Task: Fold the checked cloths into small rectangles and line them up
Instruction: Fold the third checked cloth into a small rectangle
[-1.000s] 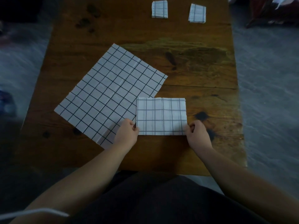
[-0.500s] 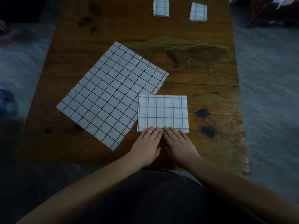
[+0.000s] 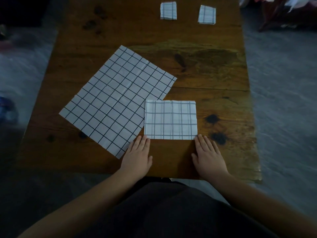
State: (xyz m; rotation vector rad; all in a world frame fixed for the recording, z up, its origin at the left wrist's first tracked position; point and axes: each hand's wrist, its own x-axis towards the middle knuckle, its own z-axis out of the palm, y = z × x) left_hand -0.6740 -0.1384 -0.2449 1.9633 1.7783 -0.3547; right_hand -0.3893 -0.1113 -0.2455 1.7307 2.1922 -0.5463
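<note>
A partly folded checked cloth lies flat near the table's front edge. My left hand lies flat with straight fingers, its tips at the cloth's near left corner. My right hand lies flat too, fingertips at the near right corner. A large unfolded checked cloth lies tilted to the left, its edge under the folded one. Two small folded checked rectangles sit side by side at the far edge.
The wooden table has dark knots and a pale stain in the middle. Grey floor surrounds it, with dark red clutter at the far right and a blue object on the left.
My hands pinched the cloth's near corners, then met flat at the middle of its near edge. They have now slid apart along that edge to the two corners.
</note>
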